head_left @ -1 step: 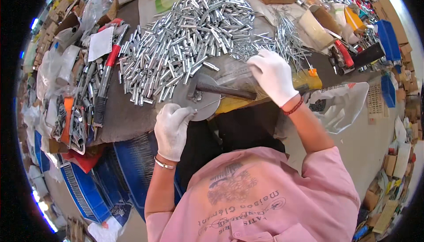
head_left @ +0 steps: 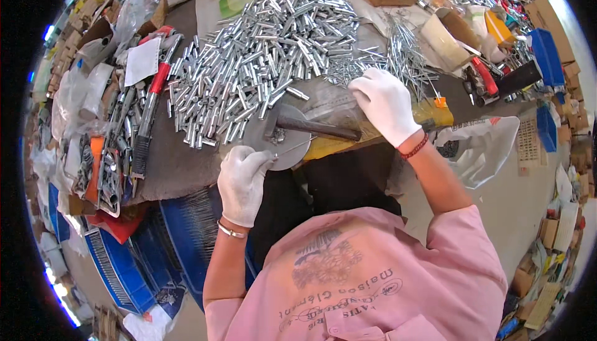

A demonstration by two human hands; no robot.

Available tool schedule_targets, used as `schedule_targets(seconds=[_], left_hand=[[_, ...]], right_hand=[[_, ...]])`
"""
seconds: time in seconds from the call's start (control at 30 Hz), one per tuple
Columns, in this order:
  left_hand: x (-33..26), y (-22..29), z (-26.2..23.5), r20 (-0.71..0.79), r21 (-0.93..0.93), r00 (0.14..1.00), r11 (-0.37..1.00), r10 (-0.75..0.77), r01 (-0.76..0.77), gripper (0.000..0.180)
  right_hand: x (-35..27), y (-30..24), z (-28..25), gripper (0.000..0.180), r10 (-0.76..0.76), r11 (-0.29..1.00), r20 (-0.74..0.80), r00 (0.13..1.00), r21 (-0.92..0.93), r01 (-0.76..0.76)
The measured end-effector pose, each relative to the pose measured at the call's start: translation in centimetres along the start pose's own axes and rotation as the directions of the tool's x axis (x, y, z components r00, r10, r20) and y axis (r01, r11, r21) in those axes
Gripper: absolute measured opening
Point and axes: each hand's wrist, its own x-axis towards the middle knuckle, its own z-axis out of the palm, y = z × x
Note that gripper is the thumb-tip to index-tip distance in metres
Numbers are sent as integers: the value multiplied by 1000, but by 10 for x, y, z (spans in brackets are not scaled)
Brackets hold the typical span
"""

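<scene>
My left hand (head_left: 241,182), in a white glove, pinches a thin metal rod (head_left: 290,148) at the near edge of the bench. The rod points right, across a round grey metal plate (head_left: 297,158). A hammer (head_left: 323,128) rests on the plate, its dark handle toward my right hand. My gloved right hand (head_left: 385,106) is closed, fingertips down beside a heap of small shiny pins (head_left: 341,70); whatever it pinches is hidden. Beyond the hands spreads a large pile of silver metal sleeves (head_left: 267,48). Long thin rods (head_left: 405,58) lie behind my right hand.
Left on the bench are a red-and-black handled tool (head_left: 152,104) and plastic bags (head_left: 71,101). At the right are an open cardboard box (head_left: 453,30), red-handled tools (head_left: 484,74) and a blue bin (head_left: 547,55). A white sack (head_left: 488,148) hangs below the right edge; blue crates (head_left: 118,272) stand lower left.
</scene>
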Motion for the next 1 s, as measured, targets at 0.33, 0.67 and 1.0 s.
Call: schedule_targets(seconds=[0.33, 0.67, 1.0], left_hand=[[0, 2, -1, -3, 10, 1000, 1000, 23, -23, 18], [0, 3, -2, 4, 36, 1000, 999, 25, -25, 17], [1, 2, -2, -10, 42, 998, 997, 58, -58, 17]], right_hand=[[24, 24, 16, 9, -166, 986, 175, 970, 4, 168], [13, 20, 6, 9, -126, 992, 187, 974, 42, 120], [17, 15, 18, 2, -295, 942, 224, 929, -96, 323]])
